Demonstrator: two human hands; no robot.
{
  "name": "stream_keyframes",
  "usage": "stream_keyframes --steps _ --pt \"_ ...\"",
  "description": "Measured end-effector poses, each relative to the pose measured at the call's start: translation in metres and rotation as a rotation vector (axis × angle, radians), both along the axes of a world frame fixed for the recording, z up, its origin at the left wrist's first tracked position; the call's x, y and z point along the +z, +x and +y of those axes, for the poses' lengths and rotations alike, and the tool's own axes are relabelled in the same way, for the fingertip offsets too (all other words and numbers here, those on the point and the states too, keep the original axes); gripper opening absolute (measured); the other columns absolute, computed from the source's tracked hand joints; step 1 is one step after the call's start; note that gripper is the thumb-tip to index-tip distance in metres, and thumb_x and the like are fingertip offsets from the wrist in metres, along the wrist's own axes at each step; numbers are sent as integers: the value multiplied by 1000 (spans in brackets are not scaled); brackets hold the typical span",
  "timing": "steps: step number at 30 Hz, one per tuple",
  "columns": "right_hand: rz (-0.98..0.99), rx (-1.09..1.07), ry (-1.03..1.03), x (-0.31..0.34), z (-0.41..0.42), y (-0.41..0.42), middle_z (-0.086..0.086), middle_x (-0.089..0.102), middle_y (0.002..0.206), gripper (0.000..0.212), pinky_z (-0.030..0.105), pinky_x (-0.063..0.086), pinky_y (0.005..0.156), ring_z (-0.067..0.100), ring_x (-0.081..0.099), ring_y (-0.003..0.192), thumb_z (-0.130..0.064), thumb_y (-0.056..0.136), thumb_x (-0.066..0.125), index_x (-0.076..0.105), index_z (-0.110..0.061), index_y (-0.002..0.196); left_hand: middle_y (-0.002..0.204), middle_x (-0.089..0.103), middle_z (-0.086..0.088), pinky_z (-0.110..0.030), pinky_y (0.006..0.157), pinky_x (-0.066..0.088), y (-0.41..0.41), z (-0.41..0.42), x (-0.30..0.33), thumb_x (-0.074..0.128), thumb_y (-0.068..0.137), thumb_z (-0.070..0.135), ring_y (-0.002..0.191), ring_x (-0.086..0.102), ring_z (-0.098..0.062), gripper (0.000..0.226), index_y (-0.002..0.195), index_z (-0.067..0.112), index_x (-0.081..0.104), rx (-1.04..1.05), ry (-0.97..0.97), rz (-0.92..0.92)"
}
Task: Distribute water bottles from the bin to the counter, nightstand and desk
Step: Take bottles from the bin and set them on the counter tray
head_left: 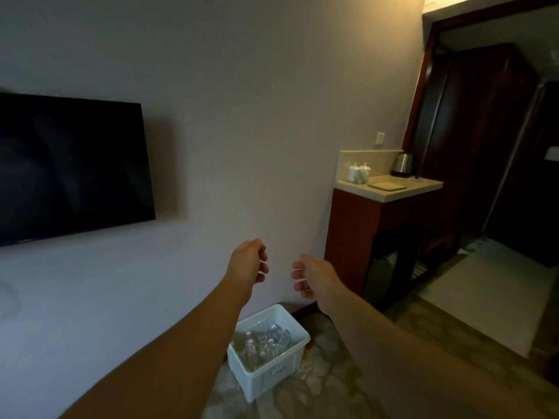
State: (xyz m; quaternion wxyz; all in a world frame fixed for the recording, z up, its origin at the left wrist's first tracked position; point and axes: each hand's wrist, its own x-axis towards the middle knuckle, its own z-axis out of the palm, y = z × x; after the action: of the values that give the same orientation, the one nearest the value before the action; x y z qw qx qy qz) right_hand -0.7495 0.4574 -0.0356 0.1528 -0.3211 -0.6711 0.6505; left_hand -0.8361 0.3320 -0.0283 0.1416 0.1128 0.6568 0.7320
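A white plastic bin (273,375) stands on the patterned carpet against the wall, with several clear water bottles (266,343) lying inside it. Both my arms stretch forward above the bin. My left hand (249,263) and my right hand (310,276) hang in the air with loosely curled fingers and hold nothing. The beige counter (405,192) on a dark red cabinet stands to the right, past my right hand.
On the counter sit a steel kettle (403,164), two small white jars (358,173) and a flat tray (387,186). A black wall TV (69,167) hangs at left. A dark wooden doorway (490,140) and tiled floor lie at right.
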Motion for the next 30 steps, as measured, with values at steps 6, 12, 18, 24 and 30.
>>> stream_keyframes --steps 6,12,18,24,30 --pt "-46 -4 -31 -35 39 -101 3 67 84 34 26 46 57 15 59 63 -37 104 44 67 -14 96 68 56 -2 -29 52 40 -95 40 -40 43 103 35 52 50 -15 32 85 14 60 -17 7 -54" --pt "-16 6 -70 -68 106 -231 5 69 85 35 27 47 59 17 60 66 -36 104 42 67 -12 98 70 56 -1 -30 55 42 -219 106 -69 42 104 34 55 50 -16 31 87 15 60 -9 -46 -30" --pt "-75 40 -108 -94 177 -374 5 68 82 36 26 46 56 17 60 62 -35 104 42 66 -12 93 73 56 -2 -29 53 40 -351 180 -88 44 103 31 55 51 -17 25 91 14 59 4 -114 -67" --pt "-174 37 -123 -140 224 -479 3 67 79 36 26 46 56 16 59 61 -36 104 42 65 -14 87 71 56 -2 -27 49 38 -453 229 -135 48 100 28 50 50 -15 17 92 17 58 10 -134 -145" --pt "-246 -28 -129 -203 264 -558 0 70 82 35 26 48 55 16 64 65 -40 103 43 67 -17 90 74 56 -5 -29 51 39 -534 260 -218 47 99 22 54 50 -18 14 95 14 58 -36 -150 -227"
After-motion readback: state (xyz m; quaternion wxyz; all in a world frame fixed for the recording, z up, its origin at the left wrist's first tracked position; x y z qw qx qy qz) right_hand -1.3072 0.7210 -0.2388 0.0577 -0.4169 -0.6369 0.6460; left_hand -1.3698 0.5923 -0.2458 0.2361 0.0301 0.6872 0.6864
